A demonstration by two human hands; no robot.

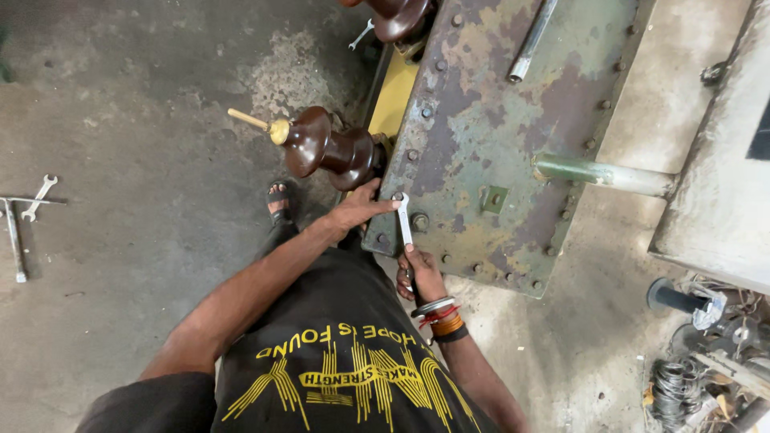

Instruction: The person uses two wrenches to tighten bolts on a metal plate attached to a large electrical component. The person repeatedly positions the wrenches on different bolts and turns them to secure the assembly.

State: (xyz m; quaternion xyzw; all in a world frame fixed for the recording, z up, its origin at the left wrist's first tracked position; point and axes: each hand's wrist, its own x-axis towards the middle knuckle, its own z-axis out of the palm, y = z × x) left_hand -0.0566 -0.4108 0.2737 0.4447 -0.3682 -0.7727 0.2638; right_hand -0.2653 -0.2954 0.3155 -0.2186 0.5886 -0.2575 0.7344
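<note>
While right hand (419, 271) fingers grip the flat silver steel spanner (405, 227), left hand (358, 210) fingers press its head onto the rusty green bolted steel plate (497, 136).

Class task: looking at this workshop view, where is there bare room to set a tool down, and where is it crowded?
Bare: concrete floor between the spanners and brown insulator. Crowded: the bolted cover plate edge under both hands, and the parts pile at lower right.
</note>
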